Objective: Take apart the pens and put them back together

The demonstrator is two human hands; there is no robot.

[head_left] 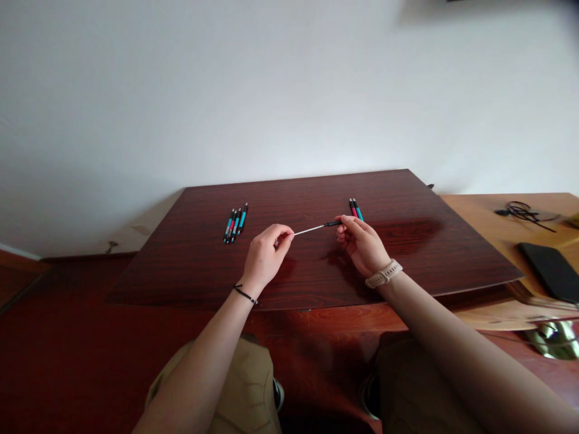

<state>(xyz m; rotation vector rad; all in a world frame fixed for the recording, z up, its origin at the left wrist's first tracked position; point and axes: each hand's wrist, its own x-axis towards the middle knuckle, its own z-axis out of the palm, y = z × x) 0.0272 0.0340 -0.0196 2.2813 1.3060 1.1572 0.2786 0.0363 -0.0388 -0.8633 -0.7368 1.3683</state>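
Between my hands, above the table, a thin white pen refill [309, 230] runs at a slight slant. My left hand [268, 252] is closed, pinching its left end between thumb and forefinger. The other end meets a black pen part [333, 223], which the fingers of my right hand [363, 241] grip; most of that part is hidden in the hand. Just beyond my right hand lie two pens, one pink and black [352, 207], one blue and black [358, 210]. To the left of my left hand several blue or pink pens [235, 224] lie side by side.
The dark wooden table [289, 196] stands against a white wall. At right, a lighter wooden surface [479, 211] holds a black cable [522, 212] and a dark phone-like slab [549, 270]. A shiny greenish object [554, 339] is below it. My knees are under the table's front edge.
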